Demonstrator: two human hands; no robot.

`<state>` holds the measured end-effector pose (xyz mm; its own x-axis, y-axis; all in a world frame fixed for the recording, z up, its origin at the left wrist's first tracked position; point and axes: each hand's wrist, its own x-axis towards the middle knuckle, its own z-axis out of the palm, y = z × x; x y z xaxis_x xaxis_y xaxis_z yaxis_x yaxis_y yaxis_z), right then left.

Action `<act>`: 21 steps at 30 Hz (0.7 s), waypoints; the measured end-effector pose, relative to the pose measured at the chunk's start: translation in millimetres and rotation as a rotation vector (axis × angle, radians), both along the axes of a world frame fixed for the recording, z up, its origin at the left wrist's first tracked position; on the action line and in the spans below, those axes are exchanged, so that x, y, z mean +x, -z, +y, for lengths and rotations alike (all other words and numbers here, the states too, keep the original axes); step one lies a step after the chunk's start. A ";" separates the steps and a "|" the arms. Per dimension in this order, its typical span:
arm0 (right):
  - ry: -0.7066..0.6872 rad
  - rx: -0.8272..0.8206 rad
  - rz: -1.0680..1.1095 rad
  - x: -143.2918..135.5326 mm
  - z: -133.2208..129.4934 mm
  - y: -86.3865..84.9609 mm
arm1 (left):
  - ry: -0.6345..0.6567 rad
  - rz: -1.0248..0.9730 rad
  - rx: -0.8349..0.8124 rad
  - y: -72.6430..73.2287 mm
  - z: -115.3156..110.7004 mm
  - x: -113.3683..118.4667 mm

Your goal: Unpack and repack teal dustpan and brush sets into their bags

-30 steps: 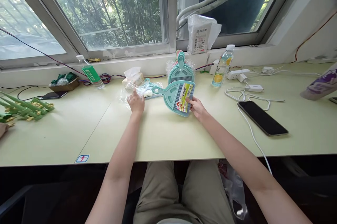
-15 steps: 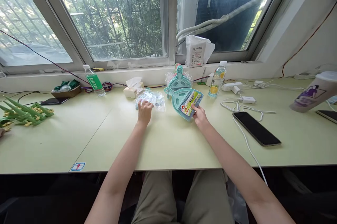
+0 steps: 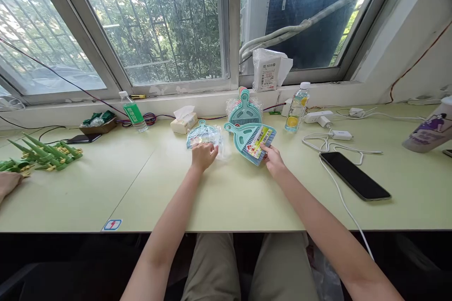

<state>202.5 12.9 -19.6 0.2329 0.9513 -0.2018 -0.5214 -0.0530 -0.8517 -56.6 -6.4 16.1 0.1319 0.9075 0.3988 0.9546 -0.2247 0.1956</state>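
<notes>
My right hand [image 3: 273,158] pinches the lower right edge of a small teal dustpan-and-brush set [image 3: 247,141], whose handle points left. A yellow printed label [image 3: 259,141] lies across the bristles. My left hand [image 3: 204,156], fingers curled, is on a crinkled clear plastic bag [image 3: 218,143]; its fingertips are partly hidden. Beneath or inside the plastic shows a light-blue piece with a looped handle [image 3: 202,126]. Behind the held set, a stack of similar dustpan sets [image 3: 245,111] in clear wrapping leans near the wall, handles up.
A tissue pack [image 3: 183,121] and a green-labelled bottle [image 3: 133,112] stand left; another bottle [image 3: 297,108], white cables [image 3: 318,138], a phone [image 3: 354,175] and a cup [image 3: 429,126] are right. Another person's hand [image 3: 7,183] rests by green stalks [image 3: 49,152] at far left.
My left hand has shifted slightly right and down over the plastic, and the light-blue piece now shows above it. My right hand keeps its hold on the dustpan set. The view has turned slightly left.
</notes>
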 end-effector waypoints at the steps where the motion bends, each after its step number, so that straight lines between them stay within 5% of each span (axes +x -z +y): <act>1: -0.012 0.009 -0.012 -0.2 -0.3 -0.3 | -0.018 0.019 -0.037 0.8 0.6 3.1; 12: -0.061 -0.061 -0.066 -4.2 -5.1 -4.9 | -0.072 0.222 -0.268 3.2 1.8 11.8; 21: -0.064 -0.033 -0.200 -7.4 -10.6 -7.6 | -0.155 0.046 -0.003 -5.5 3.4 10.6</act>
